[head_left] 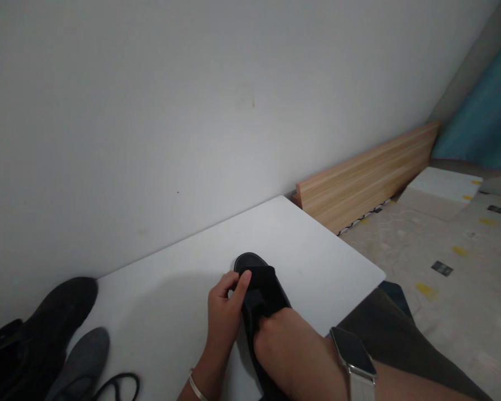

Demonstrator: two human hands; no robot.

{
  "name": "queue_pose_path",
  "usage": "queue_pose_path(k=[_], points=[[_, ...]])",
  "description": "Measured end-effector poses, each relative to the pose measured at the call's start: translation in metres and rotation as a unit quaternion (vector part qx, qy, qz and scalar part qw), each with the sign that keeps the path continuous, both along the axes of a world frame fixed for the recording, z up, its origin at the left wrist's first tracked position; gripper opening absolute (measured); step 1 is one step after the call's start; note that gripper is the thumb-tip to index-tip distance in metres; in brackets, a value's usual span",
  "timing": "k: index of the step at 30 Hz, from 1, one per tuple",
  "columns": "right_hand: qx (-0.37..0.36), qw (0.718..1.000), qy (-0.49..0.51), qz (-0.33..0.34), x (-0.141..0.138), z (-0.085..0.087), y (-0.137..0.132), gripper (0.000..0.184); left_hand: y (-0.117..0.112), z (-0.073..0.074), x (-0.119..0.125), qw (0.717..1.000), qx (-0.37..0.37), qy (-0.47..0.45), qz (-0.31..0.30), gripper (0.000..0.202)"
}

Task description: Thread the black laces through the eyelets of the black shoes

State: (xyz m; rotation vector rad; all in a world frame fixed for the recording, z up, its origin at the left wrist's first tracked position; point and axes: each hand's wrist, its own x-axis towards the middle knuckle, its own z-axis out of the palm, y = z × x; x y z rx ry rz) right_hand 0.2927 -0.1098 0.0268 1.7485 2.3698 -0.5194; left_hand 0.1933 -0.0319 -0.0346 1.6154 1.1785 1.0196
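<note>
A black shoe lies on the white tabletop, its toe pointing away from me. My left hand, a bracelet on its wrist, pinches the shoe's upper at the front left between thumb and fingers. Reaching into the opening is my right hand, with a watch on that wrist. Its fingers are hidden inside, so whether they grip anything does not show. Off to the left are another black shoe, a grey insole and a black shoelace.
Behind the table rises a plain white wall. At the right stands a bed with a wooden headboard, a patterned sheet and a white flat box-like object. A teal curtain hangs in the far corner.
</note>
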Motion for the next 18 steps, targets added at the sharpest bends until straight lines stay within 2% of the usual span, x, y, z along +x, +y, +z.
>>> queue_pose_path(k=[6,11,15,18], points=[[0.013,1.000,-0.008,-0.012,-0.004,-0.009,-0.001,0.023,-0.001,0.000,-0.001,1.000,-0.002,-0.014,-0.015,0.040],[0.045,0.999,0.002,0.019,-0.001,-0.014,-0.004,0.020,-0.003,0.002,-0.002,1.000,-0.007,-0.024,-0.015,0.040],[0.051,0.998,-0.007,0.036,-0.001,-0.009,-0.003,0.020,-0.003,0.000,-0.001,0.999,0.001,-0.035,-0.015,0.039],[0.023,0.998,-0.026,0.045,-0.002,0.002,-0.002,0.022,-0.003,-0.001,-0.001,0.999,0.008,-0.038,-0.011,0.040]])
